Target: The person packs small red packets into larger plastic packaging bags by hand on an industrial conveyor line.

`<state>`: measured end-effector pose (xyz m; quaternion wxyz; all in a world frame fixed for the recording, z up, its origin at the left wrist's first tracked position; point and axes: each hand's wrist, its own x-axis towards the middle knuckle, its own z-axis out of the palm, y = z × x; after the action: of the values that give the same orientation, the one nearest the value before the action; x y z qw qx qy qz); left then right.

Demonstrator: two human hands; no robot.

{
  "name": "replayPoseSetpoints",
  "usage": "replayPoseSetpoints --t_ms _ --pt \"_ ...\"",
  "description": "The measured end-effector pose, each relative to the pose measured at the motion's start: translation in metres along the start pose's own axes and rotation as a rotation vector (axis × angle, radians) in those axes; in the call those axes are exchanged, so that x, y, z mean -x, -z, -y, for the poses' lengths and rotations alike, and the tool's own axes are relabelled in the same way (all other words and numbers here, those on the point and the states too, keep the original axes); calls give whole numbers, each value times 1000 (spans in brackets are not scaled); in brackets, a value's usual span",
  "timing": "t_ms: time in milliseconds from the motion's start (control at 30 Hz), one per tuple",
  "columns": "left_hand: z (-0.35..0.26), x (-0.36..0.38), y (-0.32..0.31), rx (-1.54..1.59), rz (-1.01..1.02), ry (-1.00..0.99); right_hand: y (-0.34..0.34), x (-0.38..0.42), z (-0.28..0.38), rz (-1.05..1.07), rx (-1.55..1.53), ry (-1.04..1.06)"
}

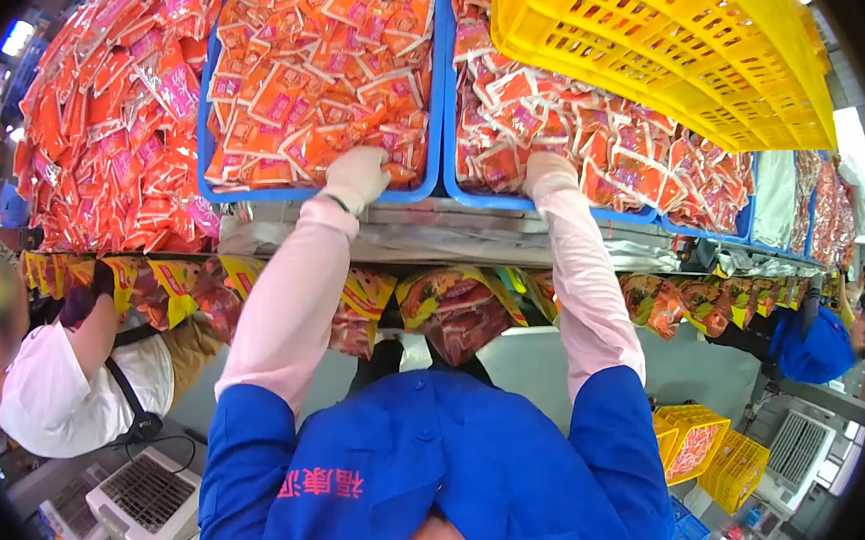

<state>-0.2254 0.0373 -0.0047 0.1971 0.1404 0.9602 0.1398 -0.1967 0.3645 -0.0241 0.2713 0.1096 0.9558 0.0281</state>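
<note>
My left hand [357, 176], in a white glove, is at the front of a blue tray [204, 144] heaped with small orange sachets [311, 71]. Its fingers are curled among the sachets; what they hold is hidden. My right hand [550, 174], also gloved, reaches over the front edge of a second blue tray [477, 201] of red and white sachets [602, 141]. Its fingers look bent inward, and their tips and anything in them cannot be made out. Below and between my forearms hangs an open printed bag [460, 312] with red packets showing in it.
A yellow crate [659, 45] overhangs the right tray. Larger orange packs [128, 108] are piled at left. More printed bags [686, 303] line the table front. One co-worker [83, 386] stands at left, another in a blue cap [813, 347] at right. Yellow crates [734, 470] stand behind me.
</note>
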Motion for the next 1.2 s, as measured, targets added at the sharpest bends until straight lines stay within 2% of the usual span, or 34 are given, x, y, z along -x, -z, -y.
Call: replayPoseSetpoints --t_ms 67,133,200,233,267,333,367,400,433,467,500,533,567,600,633,667,700,733,767,867,933,967,1000,1033,1067,1100,1133,1167,1200 --pt "-1 13 13 79 -114 -70 -4 -5 -5 -22 9 26" --pt "0 65 39 433 -196 -291 -8 0 -33 -158 -83 144" --pt "-27 141 72 798 28 -499 21 48 -42 -267 -275 147" --pt "-31 171 63 836 92 -568 47 87 -28 -276 -451 71" --pt "-36 195 52 874 151 -637 65 124 -17 -177 -797 172" --pt "-47 219 11 609 41 -781 65 188 15 133 -1569 410" --pt "-46 223 -14 388 -8 -753 64 212 33 320 -1512 487" --pt "-41 226 -39 167 -59 -719 75 238 53 278 -1009 621" --pt "-34 229 -56 61 -200 -691 64 247 75 286 -795 722" --pt "-27 230 -52 60 -211 -686 12 236 97 180 -623 864" --pt "-18 233 -48 -115 -133 -717 -25 234 117 206 -289 776" --pt "-8 235 -44 -290 -55 -740 -39 235 135 247 -104 739" --pt "7 235 -46 -343 -80 -779 -35 233 158 414 -12 658" --pt "12 235 -46 -349 -94 -769 -56 224 177 396 4 768" --pt "16 234 -44 -307 -75 -779 -98 204 206 409 37 747" --pt "20 232 -43 -269 -57 -793 -149 171 221 428 184 883" --pt "25 232 -50 -190 -167 -822 -146 172 232 239 51 880" --pt "22 234 -47 -224 -132 -822 -140 175 238 49 -83 870" --pt "22 237 -49 -197 -155 -822 -134 172 241 30 -82 872" --pt "26 232 -38 -147 -164 -825 -107 172 238 321 -173 880" --pt "20 218 -4 -5 -145 -768 -77 174 218 521 -234 846" --pt "18 206 10 195 -226 -704 -56 178 209 621 -263 837" --pt "17 191 28 230 -352 -630 35 202 170 586 -284 828" --pt "16 171 50 206 -406 -572 34 188 136 361 -392 832" --pt "27 145 48 99 -503 -447 73 183 108 245 -367 612" --pt "32 118 50 1 -661 -348 53 136 71 -48 -354 470" --pt "47 88 46 -128 -535 -185 48 98 45 -224 -336 186" --pt "56 60 35 -282 -528 -66 64 73 28 -241 -253 -48" --pt "51 40 36 -408 -293 117 37 42 4 -423 -88 -68"
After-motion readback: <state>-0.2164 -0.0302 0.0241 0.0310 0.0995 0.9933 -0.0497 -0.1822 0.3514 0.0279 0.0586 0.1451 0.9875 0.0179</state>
